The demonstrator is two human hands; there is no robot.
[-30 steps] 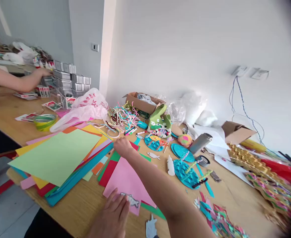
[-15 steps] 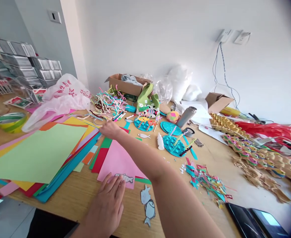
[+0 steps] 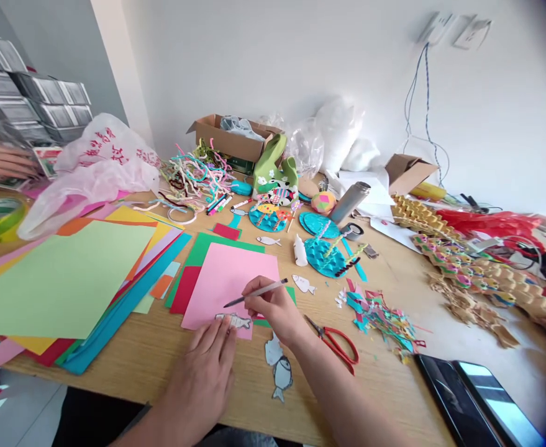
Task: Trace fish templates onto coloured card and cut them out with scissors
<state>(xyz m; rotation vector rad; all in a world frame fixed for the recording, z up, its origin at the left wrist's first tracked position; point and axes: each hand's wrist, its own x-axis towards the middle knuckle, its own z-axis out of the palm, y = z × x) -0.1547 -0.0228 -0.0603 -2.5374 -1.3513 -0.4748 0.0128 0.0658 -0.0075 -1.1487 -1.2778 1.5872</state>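
My right hand (image 3: 270, 305) grips a grey pen (image 3: 261, 292), its tip over the pink sheet (image 3: 228, 270). Flat on the sheet's lower edge, my left hand (image 3: 207, 366) presses on a paper fish (image 3: 239, 321) with its fingers spread a little. Green and red sheets lie beneath the pink one. Two grey paper fish, one of them dark-headed (image 3: 282, 375), rest on the wood below my right hand. Red-handled scissors (image 3: 338, 347) lie to the right of my right wrist. A white paper fish (image 3: 304, 284) is just beyond that hand.
Coloured paper (image 3: 68, 279) is stacked at left. Yarn (image 3: 198, 177), a glue bottle (image 3: 300, 251) and blue fish crafts (image 3: 323, 256) stand or lie farther back. Paper scraps (image 3: 384, 320) and two phones (image 3: 445, 388) are at right. Another person's hand (image 3: 5, 161) is at far left.
My right hand has come back from beside the paper stack to the pink sheet, now with a pen. The scissors and white fish, hidden before by my arm, show. The view has shifted slightly.
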